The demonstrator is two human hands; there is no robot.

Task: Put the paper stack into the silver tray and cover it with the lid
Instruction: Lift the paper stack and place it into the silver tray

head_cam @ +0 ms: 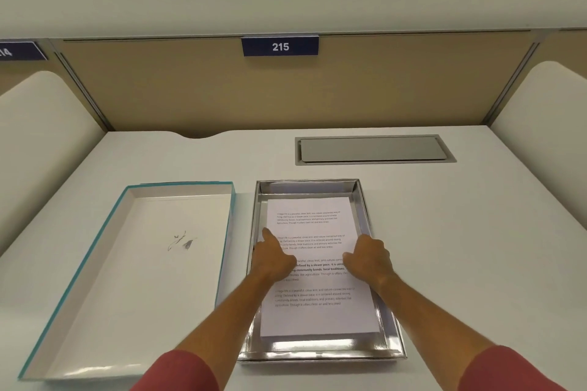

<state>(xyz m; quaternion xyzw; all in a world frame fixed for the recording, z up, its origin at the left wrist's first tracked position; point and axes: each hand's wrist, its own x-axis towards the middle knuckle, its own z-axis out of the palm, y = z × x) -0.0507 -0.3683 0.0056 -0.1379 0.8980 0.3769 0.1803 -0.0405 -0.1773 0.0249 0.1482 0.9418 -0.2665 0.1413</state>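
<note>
The silver tray [320, 351] sits on the white desk in front of me, a little right of centre. The paper stack [314, 311], white sheets with printed text, lies flat inside it. My left hand [274, 259] rests on the stack's left edge with the index finger stretched forward. My right hand [368, 259] is curled over the stack's right edge, fingers bent down onto the paper. The lid [136, 279], white inside with a teal rim, lies upside down on the desk to the left of the tray, apart from both hands.
A grey metal cable flap [374, 149] is set into the desk behind the tray. Beige partition walls with a blue "215" label [280, 46] close off the back. Curved white side panels stand at left and right.
</note>
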